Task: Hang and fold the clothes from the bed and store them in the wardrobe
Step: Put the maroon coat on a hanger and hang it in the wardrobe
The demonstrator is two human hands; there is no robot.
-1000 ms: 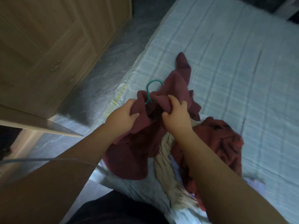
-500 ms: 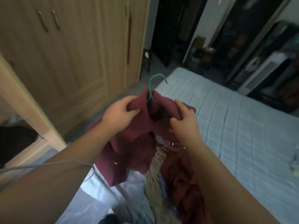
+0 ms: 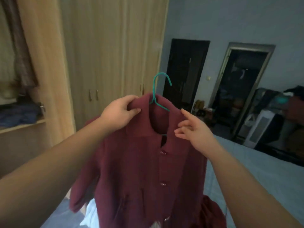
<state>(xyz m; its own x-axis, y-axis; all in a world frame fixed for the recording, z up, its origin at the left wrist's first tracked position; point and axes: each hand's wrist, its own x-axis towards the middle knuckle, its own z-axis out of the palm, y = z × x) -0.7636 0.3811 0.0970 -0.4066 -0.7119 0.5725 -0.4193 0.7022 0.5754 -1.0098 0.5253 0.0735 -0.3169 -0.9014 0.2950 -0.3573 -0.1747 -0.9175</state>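
At the far left the wardrobe (image 3: 107,55) has 1 compartment open, with blue clothes (image 3: 19,116) on its shelf (image 3: 23,127). The left hand (image 3: 120,112) pinches the maroon shirt (image 3: 139,170) at the collar's left side, holding it up on a green hanger (image 3: 158,89) above the bed (image 3: 246,170). The right hand (image 3: 194,129), fingers loosely spread and gripping nothing, touches the collar's right side.

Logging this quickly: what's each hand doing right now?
Left hand: pinching the maroon shirt at its shoulder.
Right hand: open, fingers loose beside the shirt, holding nothing.
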